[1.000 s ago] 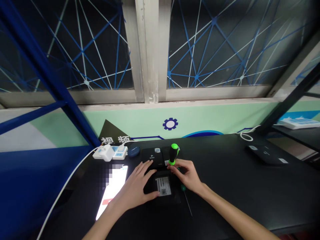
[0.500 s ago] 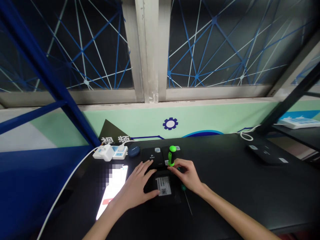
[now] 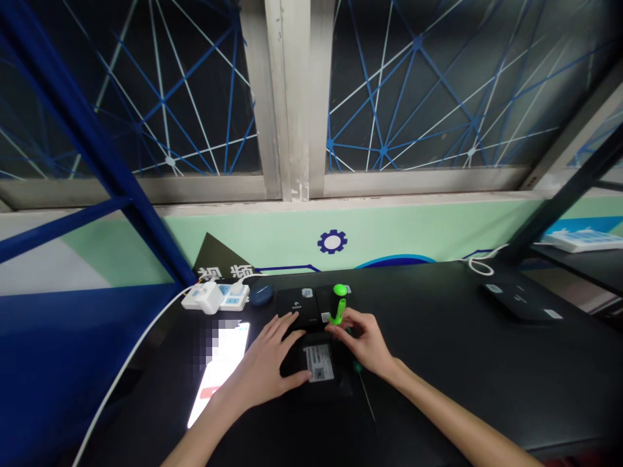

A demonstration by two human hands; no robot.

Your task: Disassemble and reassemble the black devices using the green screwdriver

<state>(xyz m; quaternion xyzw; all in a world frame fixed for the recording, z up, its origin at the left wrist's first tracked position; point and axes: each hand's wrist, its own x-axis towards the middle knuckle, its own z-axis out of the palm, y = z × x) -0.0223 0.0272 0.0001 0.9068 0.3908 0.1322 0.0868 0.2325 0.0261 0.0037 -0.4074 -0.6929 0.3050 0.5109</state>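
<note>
A green-and-black screwdriver (image 3: 339, 303) stands upright, its lower part pinched by the fingertips of my right hand (image 3: 364, 336). Its tip is hidden behind the fingers, at the far right part of a flat black device (image 3: 341, 386) with a white printed label (image 3: 320, 362). My left hand (image 3: 263, 363) lies with spread fingers over the left side of that device, its thumb at the label's edge and its fingertips reaching a black box (image 3: 287, 299) behind. Under my right wrist lies a second, thin screwdriver (image 3: 368, 401), its dark green end partly covered.
To the left, a lit phone (image 3: 224, 363) lies near my forearm. Behind it are a white power strip (image 3: 233, 298) with plugs, a white cable (image 3: 119, 370) and a dark blue rounded object (image 3: 261, 295). Another black device (image 3: 518, 301) rests at the right on the black table (image 3: 462, 376).
The upright screwdriver has turned about its axis: the bright green clip on its handle has swung from the left side to the right. My left hand has stayed in place.
</note>
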